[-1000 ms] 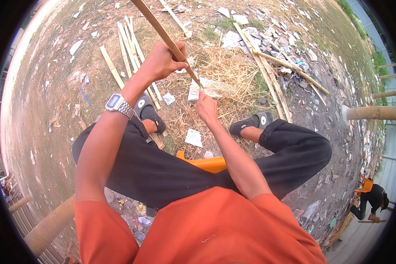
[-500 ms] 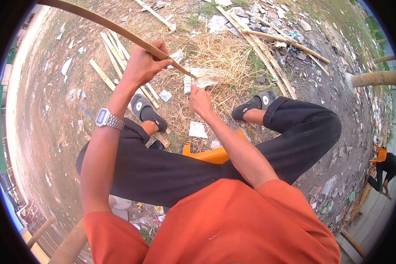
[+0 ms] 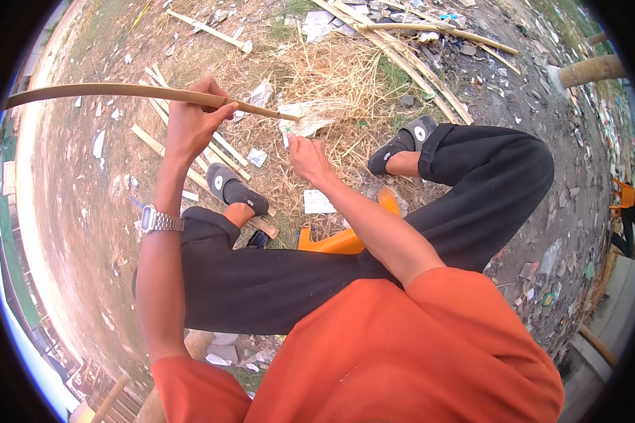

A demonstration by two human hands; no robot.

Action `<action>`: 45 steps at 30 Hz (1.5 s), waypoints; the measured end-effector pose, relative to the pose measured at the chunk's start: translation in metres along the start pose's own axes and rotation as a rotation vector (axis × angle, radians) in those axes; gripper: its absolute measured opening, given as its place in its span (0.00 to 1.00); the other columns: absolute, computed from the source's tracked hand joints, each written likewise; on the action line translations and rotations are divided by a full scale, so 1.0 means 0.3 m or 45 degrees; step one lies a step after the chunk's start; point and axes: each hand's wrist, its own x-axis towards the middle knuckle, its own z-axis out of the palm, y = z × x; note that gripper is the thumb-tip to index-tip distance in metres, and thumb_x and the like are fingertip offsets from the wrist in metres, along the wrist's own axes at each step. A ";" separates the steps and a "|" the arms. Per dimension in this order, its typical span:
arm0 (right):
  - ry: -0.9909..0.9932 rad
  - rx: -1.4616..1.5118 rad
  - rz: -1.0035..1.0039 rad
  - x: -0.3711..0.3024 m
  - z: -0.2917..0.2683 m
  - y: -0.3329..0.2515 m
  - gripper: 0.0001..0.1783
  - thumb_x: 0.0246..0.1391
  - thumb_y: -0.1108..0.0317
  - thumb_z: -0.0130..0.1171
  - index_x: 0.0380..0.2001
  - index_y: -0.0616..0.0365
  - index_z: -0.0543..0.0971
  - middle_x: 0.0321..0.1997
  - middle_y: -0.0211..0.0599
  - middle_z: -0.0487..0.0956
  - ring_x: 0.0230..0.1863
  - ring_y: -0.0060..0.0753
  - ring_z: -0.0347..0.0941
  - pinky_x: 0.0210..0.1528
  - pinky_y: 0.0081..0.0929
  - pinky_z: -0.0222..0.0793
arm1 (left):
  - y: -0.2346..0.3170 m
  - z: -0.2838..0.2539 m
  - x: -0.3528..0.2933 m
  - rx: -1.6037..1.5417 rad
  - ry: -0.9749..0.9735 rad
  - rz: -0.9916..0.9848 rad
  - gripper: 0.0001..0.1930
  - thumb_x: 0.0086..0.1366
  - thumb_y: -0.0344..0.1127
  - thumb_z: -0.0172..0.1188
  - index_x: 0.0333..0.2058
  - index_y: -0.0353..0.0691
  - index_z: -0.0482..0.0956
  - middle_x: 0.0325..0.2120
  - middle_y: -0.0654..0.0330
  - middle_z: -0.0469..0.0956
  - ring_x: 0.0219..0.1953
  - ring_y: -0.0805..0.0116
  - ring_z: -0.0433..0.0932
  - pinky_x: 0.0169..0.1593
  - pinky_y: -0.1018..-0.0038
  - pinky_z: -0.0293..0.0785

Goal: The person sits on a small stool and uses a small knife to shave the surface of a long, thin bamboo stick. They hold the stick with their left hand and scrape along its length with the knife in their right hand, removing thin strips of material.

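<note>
Bamboo strip [image 3: 120,92] now lower, more level than before.

I count two hands in my view: the left hand [image 3: 194,127] and the right hand [image 3: 307,158]. One long bamboo strip [image 3: 120,92] is held up. There is one wristwatch [image 3: 159,221], two black sandals, one [image 3: 234,189] on the left and one [image 3: 406,141] on the right, and one orange stool [image 3: 342,240]. One bamboo post [image 3: 589,70] stands at the upper right. The cut bamboo slats [image 3: 212,151] lying on the ground are too many and too overlapped for me to count exactly.
</note>
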 end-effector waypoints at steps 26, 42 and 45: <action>0.041 0.174 0.022 0.061 0.036 0.010 0.36 0.67 0.47 0.32 0.34 0.70 0.80 0.36 0.72 0.76 0.42 0.70 0.74 0.50 0.53 0.68 | 0.027 0.029 0.007 -0.040 0.024 -0.082 0.09 0.58 0.30 0.67 0.29 0.34 0.75 0.23 0.58 0.82 0.30 0.74 0.83 0.33 0.80 0.77; 0.068 0.172 0.028 0.096 0.065 0.034 0.38 0.67 0.46 0.30 0.34 0.69 0.81 0.33 0.69 0.78 0.41 0.69 0.75 0.48 0.55 0.68 | 0.002 0.033 0.013 -0.054 0.083 -0.114 0.10 0.59 0.32 0.67 0.28 0.36 0.74 0.23 0.58 0.83 0.29 0.73 0.83 0.32 0.79 0.77; 0.067 0.092 0.121 0.124 0.087 0.107 0.38 0.67 0.45 0.31 0.34 0.70 0.81 0.34 0.69 0.78 0.41 0.69 0.75 0.48 0.55 0.68 | 0.014 0.043 0.004 -0.054 0.079 -0.132 0.10 0.59 0.32 0.67 0.29 0.36 0.74 0.23 0.58 0.83 0.30 0.73 0.84 0.32 0.79 0.77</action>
